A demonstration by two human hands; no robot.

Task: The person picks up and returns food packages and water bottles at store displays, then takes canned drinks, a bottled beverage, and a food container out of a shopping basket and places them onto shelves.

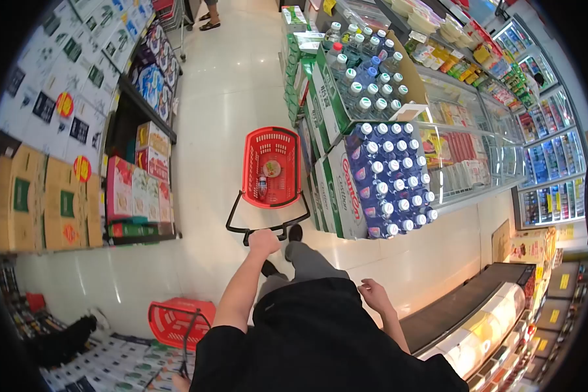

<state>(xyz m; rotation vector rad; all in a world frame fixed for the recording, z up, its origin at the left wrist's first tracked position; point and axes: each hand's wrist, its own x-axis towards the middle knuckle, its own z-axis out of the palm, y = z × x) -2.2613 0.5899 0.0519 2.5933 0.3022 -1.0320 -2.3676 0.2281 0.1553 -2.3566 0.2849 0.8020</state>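
Observation:
My left hand (265, 242) is closed around the black handle (242, 230) of a red plastic shopping basket (249, 163), which is out in front of me on the aisle floor. Inside the basket lie a small bottle (262, 187) with a reddish label and a round container (272, 169), too small to identify. At my right side, my right hand (376, 295) hangs with loosely curled fingers and nothing in it. Closest ahead of it is a stack of blue-purple bottles (398, 179) with white caps.
Stacked cartons (39, 199) line the left, with boxed goods (140, 186) on shelves. Right stand an open carton of bottles (369, 72) and a glass-topped freezer (464, 157). Behind left, another person's hand (181, 383) is by a second red basket (179, 320). A person's feet (210, 25) appear far ahead.

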